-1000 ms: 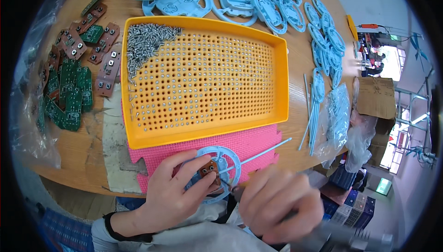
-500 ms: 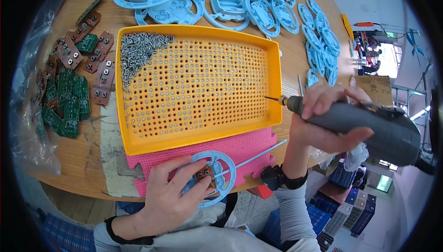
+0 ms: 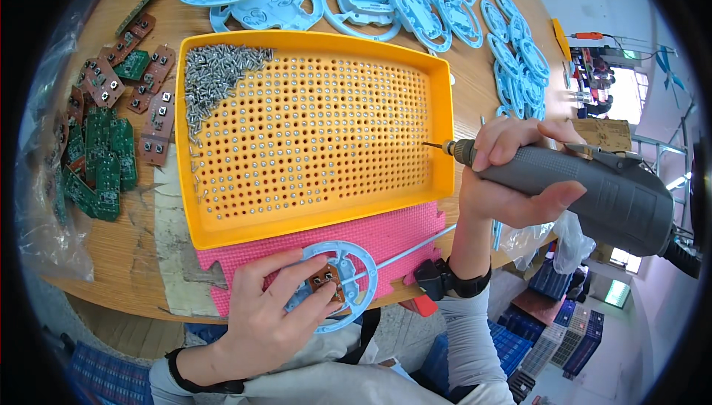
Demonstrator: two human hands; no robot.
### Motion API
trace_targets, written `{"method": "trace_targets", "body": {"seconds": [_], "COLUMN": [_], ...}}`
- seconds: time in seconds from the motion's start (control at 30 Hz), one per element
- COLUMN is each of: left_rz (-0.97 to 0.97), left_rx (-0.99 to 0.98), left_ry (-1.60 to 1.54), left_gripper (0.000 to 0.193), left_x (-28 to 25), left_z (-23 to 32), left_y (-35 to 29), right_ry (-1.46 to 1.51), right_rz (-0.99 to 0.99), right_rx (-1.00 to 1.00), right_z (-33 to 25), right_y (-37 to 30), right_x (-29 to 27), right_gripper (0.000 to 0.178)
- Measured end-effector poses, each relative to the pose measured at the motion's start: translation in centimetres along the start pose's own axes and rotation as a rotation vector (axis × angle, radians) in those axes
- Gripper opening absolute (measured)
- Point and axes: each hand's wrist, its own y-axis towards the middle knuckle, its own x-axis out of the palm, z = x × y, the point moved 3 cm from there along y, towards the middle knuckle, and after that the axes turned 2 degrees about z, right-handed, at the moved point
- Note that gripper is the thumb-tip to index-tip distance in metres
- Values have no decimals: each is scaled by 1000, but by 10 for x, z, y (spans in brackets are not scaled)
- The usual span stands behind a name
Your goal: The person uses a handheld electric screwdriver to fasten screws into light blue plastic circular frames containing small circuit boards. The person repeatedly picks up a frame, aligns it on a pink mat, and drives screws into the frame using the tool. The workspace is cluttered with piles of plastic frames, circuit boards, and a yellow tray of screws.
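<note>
My left hand (image 3: pixel 271 308) is closed on a light-blue plastic wheel-shaped part (image 3: pixel 368 286), its fingers over a small brown circuit board (image 3: pixel 325 279) set in the middle. A thin light-blue rod (image 3: pixel 415 245) stretches from the wheel toward the right. My right hand (image 3: pixel 512 171) grips a grey electric screwdriver (image 3: pixel 593 193), thumb extended along its near side. The screwdriver's bit points left, over the right side of a yellow tray (image 3: pixel 319 233). Rows of holes in the tray hold many upright screws, and a pile of loose screws (image 3: pixel 219 75) fills its far left corner.
Brown and green circuit boards (image 3: pixel 100 138) lie left of the tray, beside clear plastic wrap (image 3: pixel 44 182). More light-blue wheel parts (image 3: pixel 363 4) are heaped behind it, with another group (image 3: pixel 515 56) at the far right. A pink foam mat (image 3: pixel 245 257) lies under the work.
My right hand and the screwdriver have shifted slightly away from me. The view has moved a little. My left hand keeps its hold on the wheel part and board.
</note>
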Motion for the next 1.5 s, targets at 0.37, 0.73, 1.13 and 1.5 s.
{"method": "trace_targets", "body": {"seconds": [0.37, 0.73, 1.13, 1.5], "left_rz": [41, -17, 20, 32], "left_rx": [40, 5, -2, 15], "left_ry": [-1, -55, -96, -99], "left_gripper": [29, 34, 33, 32], "left_x": [-2, -1, 0, 0], "left_z": [2, -2, 1, -1], "left_y": [2, -1, -2, -4], "right_ry": [155, 539, 507, 507], "right_rz": [104, -605, -624, -664], "right_rx": [-40, 145, 88, 137], "right_z": [-18, -117, -109, -111], "right_y": [-2, -61, -93, -100], "right_x": [-1, 58, 58, 69], "right_gripper": [73, 53, 28, 13]}}
